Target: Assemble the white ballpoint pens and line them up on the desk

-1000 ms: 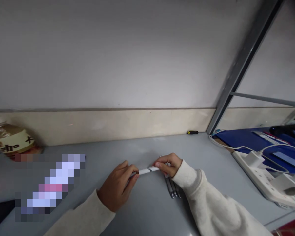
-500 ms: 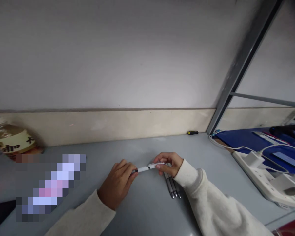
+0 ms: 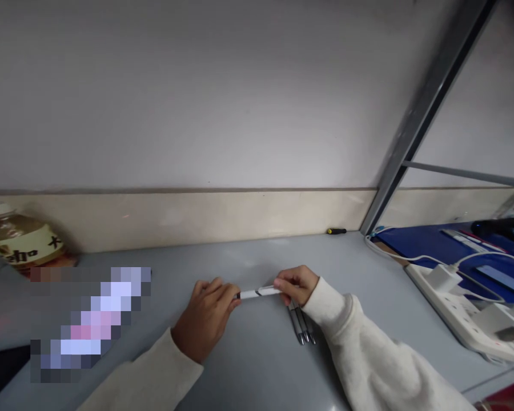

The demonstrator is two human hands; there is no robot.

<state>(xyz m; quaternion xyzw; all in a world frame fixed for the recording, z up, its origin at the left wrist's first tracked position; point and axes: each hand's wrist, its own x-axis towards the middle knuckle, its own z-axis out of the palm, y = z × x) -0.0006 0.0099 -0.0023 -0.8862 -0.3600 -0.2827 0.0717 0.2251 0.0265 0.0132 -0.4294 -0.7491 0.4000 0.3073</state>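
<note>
A white pen [image 3: 251, 294] with a dark band and a clip is stretched level between my two hands, above the grey desk. My left hand [image 3: 208, 314] is closed around its left end, fingers over the dark grip part. At the clip end, my right hand [image 3: 298, 283] pinches the pen between thumb and fingers; the tip of that end is hidden in the hand. Just below my right wrist several grey pens [image 3: 300, 325] with silver tips lie side by side on the desk, their upper ends covered by the hand.
A black and yellow screwdriver handle [image 3: 336, 231] lies by the wall. To the right, a white power strip [image 3: 454, 314] holds chargers and cables, beside a blue surface [image 3: 428, 242]. On the left stand a large bottle [image 3: 23, 237] and a pixelated bright object [image 3: 96, 317].
My right fingers have shifted their hold on the clip end, the thumb now higher over it. My left hand stays nearly where it was, still gripping the pen.
</note>
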